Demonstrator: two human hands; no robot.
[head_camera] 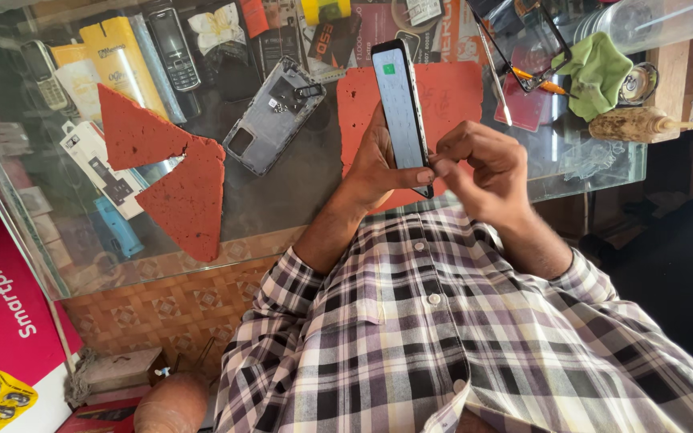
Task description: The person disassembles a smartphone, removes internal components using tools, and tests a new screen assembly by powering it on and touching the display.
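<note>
My left hand (pixel 374 164) grips a smartphone (pixel 401 104) from behind and holds it upright over the glass counter. The phone's screen is lit pale, with a small green square near the top. My right hand (pixel 483 164) is beside it, fingers curled, with thumb and forefinger pinched together against the phone's right edge near its lower end. Whether something tiny sits in that pinch I cannot tell. Both forearms come out of checked shirt sleeves.
On the glass counter (pixel 282 208) lie red foam mat pieces (pixel 182 184), a grey phone back housing (pixel 274 116), a thin metal tool (pixel 495 76), a black screen frame (pixel 523 40), a green cloth (pixel 597 72) and a wooden-handled tool (pixel 643 124). Old keypad phones (pixel 174 48) sit under the glass.
</note>
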